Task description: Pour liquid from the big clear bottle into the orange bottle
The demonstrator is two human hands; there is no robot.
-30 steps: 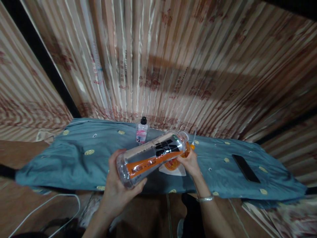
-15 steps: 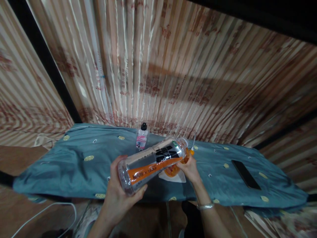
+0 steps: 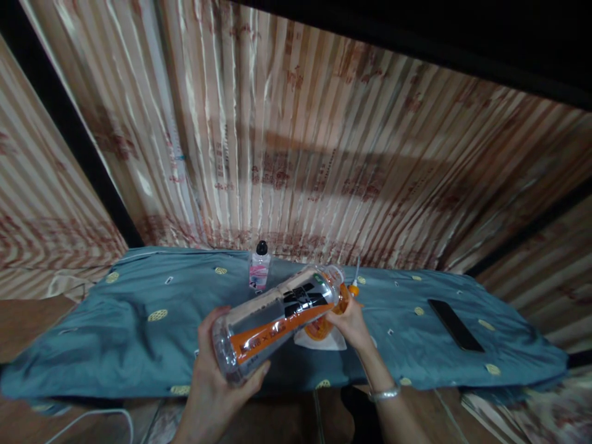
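Observation:
My left hand [image 3: 222,379] is wrapped round the base of a large clear plastic bottle [image 3: 277,324] with an orange and black label. The bottle is tilted, its uncapped-looking mouth up and to the right, close to an orange translucent bottle [image 3: 318,330]. My right hand [image 3: 350,322] is closed round the upper part of that orange bottle, which is partly hidden behind the clear one. Under the orange bottle lies a white tissue [image 3: 319,342]. Just beyond my right hand is an orange cap [image 3: 354,288] with a thin white tube. Whether liquid flows, I cannot tell.
A small clear bottle [image 3: 259,271] with a black cap and pink label stands at the back of the teal-covered surface [image 3: 152,345]. To the right lies a black phone [image 3: 456,325]. A striped curtain [image 3: 296,123] hangs behind, between dark posts.
The view has shifted slightly, so everything on the surface sits lower and a little left. Both hands keep their holds, and the clear bottle stays tilted at much the same angle.

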